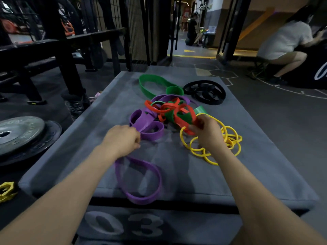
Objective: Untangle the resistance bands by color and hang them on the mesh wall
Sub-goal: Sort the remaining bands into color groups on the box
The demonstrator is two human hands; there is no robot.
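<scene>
I'm mid-untangling: my left hand [123,138] grips the purple band [141,179] trailing to the worktop's [247,183] near edge, my right hand [207,133] pinches the red band [178,112] in the central knot. Next, I judge, draw purple free without tightening it.

A grey padded box top [123,96] forms the surface, with "03" printed on its front. Lying on it: a wide green rubber band [150,82] at the far end, coiled black bands [205,92] beside it, tangled purple bands [146,124], orange bands [177,110], thin yellow loops [230,138], and 1 separate purple loop [141,183] near the front edge.
</scene>
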